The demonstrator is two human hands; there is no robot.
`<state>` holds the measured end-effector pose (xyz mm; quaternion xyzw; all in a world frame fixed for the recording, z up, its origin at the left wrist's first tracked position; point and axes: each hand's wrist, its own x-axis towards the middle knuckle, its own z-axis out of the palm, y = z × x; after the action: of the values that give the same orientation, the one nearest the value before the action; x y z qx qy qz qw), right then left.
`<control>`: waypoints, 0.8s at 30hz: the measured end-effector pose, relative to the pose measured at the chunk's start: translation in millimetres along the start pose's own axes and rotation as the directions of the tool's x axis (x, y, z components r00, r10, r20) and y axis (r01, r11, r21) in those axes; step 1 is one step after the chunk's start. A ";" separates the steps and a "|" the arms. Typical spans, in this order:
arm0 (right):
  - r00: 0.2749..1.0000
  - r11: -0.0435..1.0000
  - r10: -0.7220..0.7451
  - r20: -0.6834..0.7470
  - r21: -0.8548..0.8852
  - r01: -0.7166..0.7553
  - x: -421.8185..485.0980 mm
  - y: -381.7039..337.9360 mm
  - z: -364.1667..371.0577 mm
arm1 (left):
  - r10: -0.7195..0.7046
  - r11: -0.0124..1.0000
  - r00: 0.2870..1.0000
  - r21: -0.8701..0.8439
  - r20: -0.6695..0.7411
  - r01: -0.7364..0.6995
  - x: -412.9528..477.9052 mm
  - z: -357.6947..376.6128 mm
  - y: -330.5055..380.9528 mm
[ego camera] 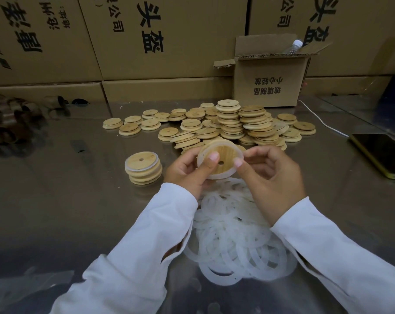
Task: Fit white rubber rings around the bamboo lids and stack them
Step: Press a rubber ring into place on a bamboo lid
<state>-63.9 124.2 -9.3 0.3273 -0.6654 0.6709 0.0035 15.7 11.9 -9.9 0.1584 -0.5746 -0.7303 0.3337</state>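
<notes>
Finished stack (143,168): a few lids with white rings fitted, piled flat on the bench (67,200) left of centre. As far as can be judged, this is all the work done so far.

Left hand (187,171): raised over the bench middle. The thumb is pressed on the face of a lid (220,163) and the fingers are curled behind its left edge, gripping it.

Lid: held tilted toward the camera between both hands, off the bench. A ring (201,159) sits around its rim and looks nearly seated. Stacking is not yet done.

Right hand (273,177): the thumb is pressed on the ring at the lid's right rim, with the fingers curled behind, pinching it.

Loose rings (235,234): a large heap toward the near edge, under the wrists.

Bare lids (228,123): many, in stacks and scattered toward the far edge. Most of the task is judged to remain.

Phone (382,155): at the right edge.
</notes>
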 end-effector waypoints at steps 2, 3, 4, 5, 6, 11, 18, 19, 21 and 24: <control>0.999 0.999 0.024 -0.024 -0.021 -0.024 -0.6 1.1 0.6 | 0.002 1.000 1.000 0.000 -0.015 -0.002 0.6 -1.0 0.1; 0.999 0.999 0.035 -0.032 -0.025 -0.036 -0.2 1.0 0.3 | 0.001 1.000 1.000 -0.009 -0.013 -0.001 1.0 -1.2 -0.1; 0.998 0.999 0.042 -0.036 -0.031 -0.043 0.5 1.0 0.0 | 0.000 1.000 1.000 -0.016 -0.006 0.000 1.3 -1.3 -0.5; 0.998 0.998 0.045 -0.042 -0.039 -0.046 1.2 0.6 -0.6 | -0.001 1.000 1.000 -0.018 0.004 0.001 1.5 -1.2 -0.9; 0.998 0.998 0.047 -0.052 -0.047 -0.049 2.1 0.4 -1.4 | -0.004 1.000 1.000 -0.014 0.015 0.004 1.4 -0.9 -1.1; 0.997 0.994 0.020 -0.076 -0.104 -0.028 5.9 -2.4 -6.0 | -0.019 0.989 0.999 0.150 0.028 0.015 -0.8 -0.7 -2.4; 0.997 0.965 -0.072 0.039 -0.250 0.079 3.2 -2.5 -5.1 | 0.053 0.952 0.989 0.292 0.136 -0.091 -3.3 1.1 -0.2; 0.995 0.962 -0.088 0.052 -0.254 0.098 3.4 -2.6 -5.3 | 0.060 0.949 0.988 0.297 0.144 -0.101 -3.5 0.9 0.3; 0.992 0.959 -0.104 0.064 -0.256 0.117 5.1 -1.8 -6.7 | 0.064 0.948 0.987 0.299 0.145 -0.106 -4.1 0.6 1.2; 0.991 0.964 -0.113 0.075 -0.235 0.128 7.8 -1.9 -7.9 | 0.020 0.967 0.990 0.249 0.138 -0.054 -3.6 1.6 2.0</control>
<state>-72.6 128.2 -3.4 0.3845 -0.7200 0.5742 0.0636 18.0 15.3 -8.1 0.1392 -0.6868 -0.6540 0.2850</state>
